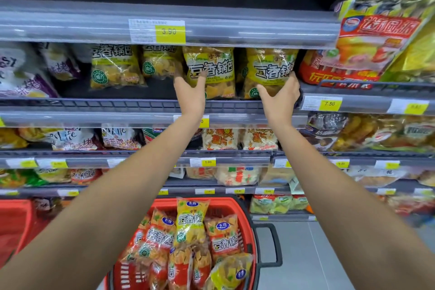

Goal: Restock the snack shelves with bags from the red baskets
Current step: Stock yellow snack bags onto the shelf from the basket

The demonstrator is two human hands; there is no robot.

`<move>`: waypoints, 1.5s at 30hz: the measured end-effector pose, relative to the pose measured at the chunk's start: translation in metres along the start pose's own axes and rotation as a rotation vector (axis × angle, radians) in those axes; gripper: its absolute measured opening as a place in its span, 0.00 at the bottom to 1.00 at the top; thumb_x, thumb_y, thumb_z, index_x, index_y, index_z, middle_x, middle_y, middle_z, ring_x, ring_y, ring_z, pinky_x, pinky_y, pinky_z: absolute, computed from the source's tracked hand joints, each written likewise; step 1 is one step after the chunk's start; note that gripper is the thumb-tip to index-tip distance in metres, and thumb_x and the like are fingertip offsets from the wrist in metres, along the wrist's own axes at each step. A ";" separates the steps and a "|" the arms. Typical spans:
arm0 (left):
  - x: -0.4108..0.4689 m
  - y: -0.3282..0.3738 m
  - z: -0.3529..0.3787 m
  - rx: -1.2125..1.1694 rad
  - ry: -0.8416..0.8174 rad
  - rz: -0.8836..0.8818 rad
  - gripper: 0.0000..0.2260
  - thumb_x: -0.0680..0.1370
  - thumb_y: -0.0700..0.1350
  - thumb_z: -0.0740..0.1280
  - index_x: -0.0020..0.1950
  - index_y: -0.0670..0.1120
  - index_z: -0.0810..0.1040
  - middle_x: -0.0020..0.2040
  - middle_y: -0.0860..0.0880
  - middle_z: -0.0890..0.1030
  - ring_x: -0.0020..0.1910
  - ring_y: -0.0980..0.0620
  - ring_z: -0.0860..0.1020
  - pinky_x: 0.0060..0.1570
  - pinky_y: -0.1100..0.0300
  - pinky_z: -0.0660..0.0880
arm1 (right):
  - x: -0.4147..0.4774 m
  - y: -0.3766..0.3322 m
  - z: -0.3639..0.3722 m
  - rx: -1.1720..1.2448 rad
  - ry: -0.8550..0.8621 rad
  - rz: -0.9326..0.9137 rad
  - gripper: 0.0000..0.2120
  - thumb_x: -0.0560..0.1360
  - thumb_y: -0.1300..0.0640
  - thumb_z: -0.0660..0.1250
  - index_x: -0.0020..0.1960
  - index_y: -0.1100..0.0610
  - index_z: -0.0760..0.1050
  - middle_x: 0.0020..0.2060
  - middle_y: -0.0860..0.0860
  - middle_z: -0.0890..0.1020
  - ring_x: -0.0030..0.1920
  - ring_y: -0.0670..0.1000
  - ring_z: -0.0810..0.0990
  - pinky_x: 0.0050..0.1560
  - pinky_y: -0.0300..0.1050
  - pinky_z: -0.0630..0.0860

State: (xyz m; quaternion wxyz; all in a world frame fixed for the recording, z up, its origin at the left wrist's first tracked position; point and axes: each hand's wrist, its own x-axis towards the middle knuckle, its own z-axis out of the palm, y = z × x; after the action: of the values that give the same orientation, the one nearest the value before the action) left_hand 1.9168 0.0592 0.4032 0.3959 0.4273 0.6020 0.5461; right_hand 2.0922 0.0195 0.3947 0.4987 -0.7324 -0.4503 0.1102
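Both my arms reach up to the second shelf, where yellow snack bags stand in a row. My left hand is at the lower left edge of one yellow bag, thumb lying on its front and fingers reaching in beside it. My right hand presses flat on the lower right of the neighbouring yellow bag, fingers straight up along its right edge. Below, between my arms, a red basket holds several yellow and orange bags of the same snack.
More yellow bags stand further left on the same shelf rail. A large red and yellow pack juts out at the upper right. A second red basket is at the lower left. Grey floor lies right of the basket.
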 end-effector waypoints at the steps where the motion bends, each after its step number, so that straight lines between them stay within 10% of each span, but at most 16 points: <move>1: -0.008 -0.005 -0.002 -0.022 0.006 0.022 0.31 0.78 0.52 0.66 0.74 0.40 0.58 0.73 0.44 0.64 0.72 0.47 0.63 0.70 0.56 0.62 | -0.006 0.000 0.000 0.015 0.011 0.004 0.39 0.75 0.48 0.70 0.76 0.61 0.53 0.74 0.56 0.59 0.75 0.55 0.54 0.72 0.49 0.57; 10: -0.059 -0.065 -0.034 -0.014 -0.009 0.084 0.16 0.79 0.46 0.66 0.63 0.43 0.67 0.60 0.46 0.70 0.57 0.53 0.71 0.52 0.67 0.66 | -0.073 0.019 0.016 0.031 -0.026 0.007 0.24 0.78 0.50 0.65 0.69 0.61 0.66 0.64 0.55 0.71 0.65 0.52 0.68 0.62 0.42 0.65; 20: -0.097 -0.189 -0.099 0.265 -0.157 -0.287 0.08 0.80 0.40 0.64 0.55 0.41 0.66 0.47 0.48 0.70 0.50 0.50 0.69 0.50 0.65 0.67 | -0.167 0.114 0.052 -0.057 -0.236 0.305 0.16 0.79 0.53 0.63 0.62 0.62 0.71 0.57 0.57 0.75 0.56 0.54 0.74 0.56 0.45 0.69; 24: -0.117 -0.246 -0.120 0.474 -0.243 -0.478 0.17 0.79 0.45 0.66 0.64 0.40 0.69 0.54 0.46 0.74 0.59 0.45 0.74 0.54 0.58 0.68 | -0.216 0.167 0.057 -0.174 -0.455 0.472 0.09 0.78 0.54 0.64 0.52 0.60 0.72 0.46 0.57 0.76 0.47 0.56 0.76 0.44 0.44 0.68; 30: -0.144 -0.318 -0.128 0.700 -0.388 -0.642 0.25 0.79 0.47 0.65 0.74 0.41 0.62 0.70 0.44 0.70 0.66 0.44 0.71 0.60 0.59 0.67 | -0.282 0.227 0.056 -0.329 -0.629 0.769 0.21 0.78 0.53 0.64 0.65 0.66 0.70 0.58 0.61 0.78 0.60 0.62 0.76 0.56 0.49 0.71; 35: -0.150 -0.367 -0.117 0.840 -0.512 -0.639 0.32 0.78 0.51 0.67 0.77 0.44 0.56 0.74 0.43 0.63 0.66 0.41 0.72 0.64 0.49 0.71 | -0.324 0.275 0.056 -0.246 -0.695 0.894 0.05 0.73 0.63 0.70 0.47 0.58 0.76 0.48 0.55 0.81 0.50 0.57 0.80 0.50 0.38 0.76; 41: -0.151 -0.413 -0.096 0.935 -0.549 -0.603 0.35 0.78 0.52 0.67 0.78 0.44 0.52 0.76 0.43 0.57 0.73 0.42 0.63 0.69 0.47 0.66 | -0.370 0.332 0.064 -0.446 -0.916 0.774 0.48 0.67 0.42 0.72 0.78 0.51 0.48 0.76 0.57 0.51 0.75 0.61 0.51 0.73 0.59 0.55; 45: -0.150 -0.442 -0.091 0.993 -0.539 -0.555 0.38 0.77 0.53 0.67 0.79 0.45 0.49 0.78 0.44 0.51 0.76 0.42 0.55 0.72 0.47 0.62 | -0.384 0.354 0.081 -0.235 -0.804 0.931 0.57 0.66 0.47 0.78 0.78 0.52 0.40 0.75 0.56 0.56 0.73 0.58 0.60 0.69 0.55 0.64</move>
State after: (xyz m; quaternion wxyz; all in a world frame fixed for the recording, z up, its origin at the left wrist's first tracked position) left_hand 1.8433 -0.1291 -0.0271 0.4152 0.5107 0.7513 -0.0485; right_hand 2.0182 -0.2598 -0.0478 0.1063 -0.8031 -0.2452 0.5326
